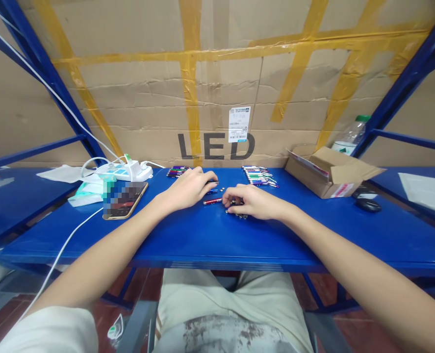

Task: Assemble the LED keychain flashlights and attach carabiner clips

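My left hand [191, 188] is over the blue table, its fingers closed around a dark slim tube [214, 182]. Just below those fingertips lies a blue tube [212, 191]. A red pen-like metal tube [212, 201] rests between my hands, its right end by the fingertips of my right hand [249, 201]. That hand is curled low over small silvery metal pieces [243, 216], and what its fingers pinch is mostly hidden. A bundle of coloured metal tubes [176, 171] lies behind my left hand. Behind my right is a row of coloured pen-like pieces with silvery ends [258, 176].
On the left are a phone [125, 200], a white power strip [123, 170] with cables, and a crumpled green-white packet [88, 191]. On the right stand an open cardboard box [331, 171], a black mouse [367, 205] and a plastic bottle [351, 136]. A taped cardboard wall [147, 108] closes the back.
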Available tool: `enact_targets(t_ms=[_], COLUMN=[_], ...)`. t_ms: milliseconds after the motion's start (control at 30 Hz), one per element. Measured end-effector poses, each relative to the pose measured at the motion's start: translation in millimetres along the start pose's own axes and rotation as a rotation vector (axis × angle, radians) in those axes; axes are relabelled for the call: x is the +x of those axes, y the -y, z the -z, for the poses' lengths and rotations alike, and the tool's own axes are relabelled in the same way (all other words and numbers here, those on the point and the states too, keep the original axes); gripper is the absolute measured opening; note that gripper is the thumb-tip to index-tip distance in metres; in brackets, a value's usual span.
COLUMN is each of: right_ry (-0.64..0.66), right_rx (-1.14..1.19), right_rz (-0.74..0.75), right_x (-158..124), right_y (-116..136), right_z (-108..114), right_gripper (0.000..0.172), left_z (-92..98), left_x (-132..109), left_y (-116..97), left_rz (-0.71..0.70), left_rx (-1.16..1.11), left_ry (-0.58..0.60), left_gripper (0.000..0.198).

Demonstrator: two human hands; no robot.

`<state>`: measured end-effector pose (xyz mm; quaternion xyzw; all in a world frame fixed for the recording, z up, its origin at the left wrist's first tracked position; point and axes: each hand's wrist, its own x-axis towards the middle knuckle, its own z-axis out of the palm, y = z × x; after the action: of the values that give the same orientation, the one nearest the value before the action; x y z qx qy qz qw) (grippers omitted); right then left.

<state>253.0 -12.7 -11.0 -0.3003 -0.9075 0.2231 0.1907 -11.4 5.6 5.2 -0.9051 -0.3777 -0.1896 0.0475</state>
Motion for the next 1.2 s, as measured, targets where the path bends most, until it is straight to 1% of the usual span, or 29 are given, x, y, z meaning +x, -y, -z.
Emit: enact_targets(t_ms=[100,200,300,433,533,667,833,900,1033,1133,1200], right_ry=[0.025,0.031,0.031,0.050,0.050,0.091,0.127,0.104,0.037,0.062,0.082], right_rx=[-0.013,-0.031,-0.108,-0.198,-0.181,-0.116,-0.049,-0.054,-0.107,-0.133,-0.141], right_rz=[-0.014,-0.005,0.043,0.104,0.072,-0.001,-0.099,-0.104,-0.064,-0.043,-0.052], right_x=[0.1,-0.3,-0.4,0.4,1.0,0.8,-0.1,-0.2,0.2,0.8,1.0], right_y=[3.9,4.6,3.4,1.2,0.7,2.2,4.4,4.2,2.5,2.1,2.6], right_z=[-3.4,-4.8,-5.0,-4.6,-3.8,-2.0,-1.8,-2.3,-3.0,-3.3,-3.6], right_gripper=[0.014,0.015,0.012,0.019,0.018,0.012,0.012,0.011,0.013,0.011,0.013], left_z=[-1.9,-4.0,-6.0,-6.7,-6.2,-7.5,-12.5,-14.0,-15.1,-14.5,-13.9], left_x=[0.5,1.0,1.6,2.1,1.9,1.8,2.4,2.5,2.7,2.8,2.8], left_y=[-0.7,-0.7,0.1,0.4,-0.8,-2.9,-3.1,-2.3,-0.8,-0.9,-1.4], left_rz=[0.080,0.117,0.117,0.101,0.102,0.110,0.118,0.122,0.113,0.117,0.121], left_rx=[-0.025,-0.061,-0.069,-0.072,-0.084,-0.116,-0.138,-0.140,-0.130,-0.122,-0.123], left_ry=[-0.055,-0.101,-0.131,-0.139,-0.129,-0.119,-0.126,-0.123,-0.135,-0.148,-0.153], left_gripper=[0.029,0.024,0.020,0.018,0.018,0.016,0.012,0.012,0.011,0.011,0.011])
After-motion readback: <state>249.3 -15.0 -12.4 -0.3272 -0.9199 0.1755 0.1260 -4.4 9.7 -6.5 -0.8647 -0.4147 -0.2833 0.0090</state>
